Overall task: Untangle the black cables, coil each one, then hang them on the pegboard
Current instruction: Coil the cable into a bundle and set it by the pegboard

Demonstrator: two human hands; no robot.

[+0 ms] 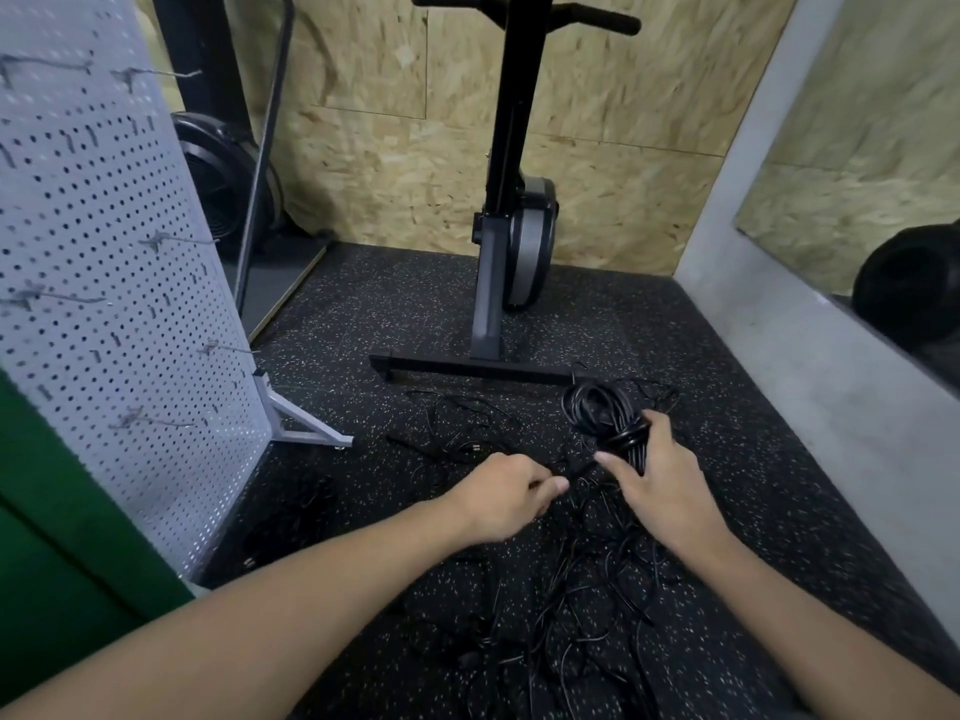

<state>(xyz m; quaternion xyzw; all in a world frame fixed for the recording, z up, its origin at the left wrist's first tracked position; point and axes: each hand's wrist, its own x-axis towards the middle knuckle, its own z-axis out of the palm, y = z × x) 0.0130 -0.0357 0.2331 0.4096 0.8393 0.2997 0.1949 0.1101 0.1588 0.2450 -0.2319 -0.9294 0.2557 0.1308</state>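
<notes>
Right hand (660, 475) grips a wrapped coil (605, 413), loops pointing away from me. Left hand (506, 493) pinches a loose strand beside it. The remaining tangle (571, 589) sprawls on the floor under both wrists. Pegboard (104, 283) stands far left, nearer the left arm. Black-on-black, so individual cables are hard to separate.

At your twelve o'clock stood a black exercise machine (511, 241), its flat base bar (478, 367) resting on the speckled rubber floor (727, 459). Behind it ran a chipboard wall (395, 163). Toward eleven o'clock you had a round black fan housing (218, 184) behind a slanted metal tube (262, 163). A green panel (62, 537) filled your eight o'clock, and a grey ledge (810, 356) ran along three o'clock, with a dark round object (909, 283) above it.
</notes>
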